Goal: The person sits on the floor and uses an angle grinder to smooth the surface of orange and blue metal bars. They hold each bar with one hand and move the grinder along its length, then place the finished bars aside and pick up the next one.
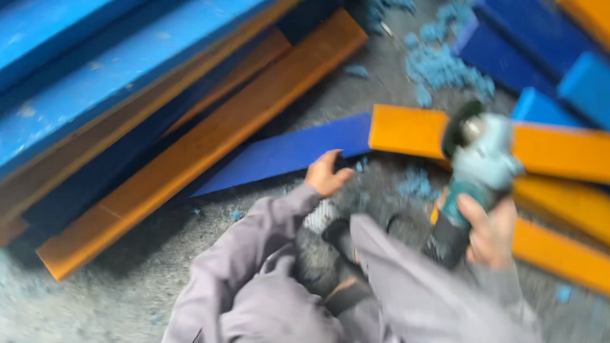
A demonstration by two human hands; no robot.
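1. Firstly, the stack of blue and orange boards [190, 146] leans far left of the fingers, on the grey floor [101, 292].
2. The left hand [326, 173] rests on the blue board [289, 152]; fingers bent over its edge, touching it.
3. The right hand [489, 232] has its fingers closed tightly around the grinder [480, 159], its disc just above them, near the orange board [406, 130].
4. With one hand only, I think the grinder may kick toward the near left fingers.

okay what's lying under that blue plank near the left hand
The blue plank lies on grey floor strewn with blue shavings; its far end tucks beneath the orange plank. The left hand touches its edge. Anything directly underneath is hidden.
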